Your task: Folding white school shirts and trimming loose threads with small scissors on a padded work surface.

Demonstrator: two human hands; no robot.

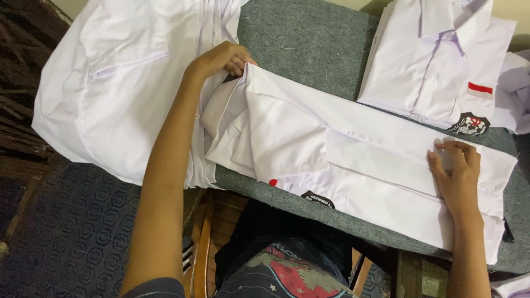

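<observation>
On a grey felt-covered table [309, 44], a pile of white shirts [110, 83] lies beside the left hand [221, 59], which pinches one end of a part-folded white shirt [359, 160] running lengthwise rightward to the right hand [458, 176], pressed flat, fingers spread, below a folded badged shirt [436, 60].

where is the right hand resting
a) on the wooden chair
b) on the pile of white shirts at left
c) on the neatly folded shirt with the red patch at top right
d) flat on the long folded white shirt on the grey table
d: the right hand lies palm down, fingers spread, on the long folded white shirt across the grey felt-covered table.
</observation>
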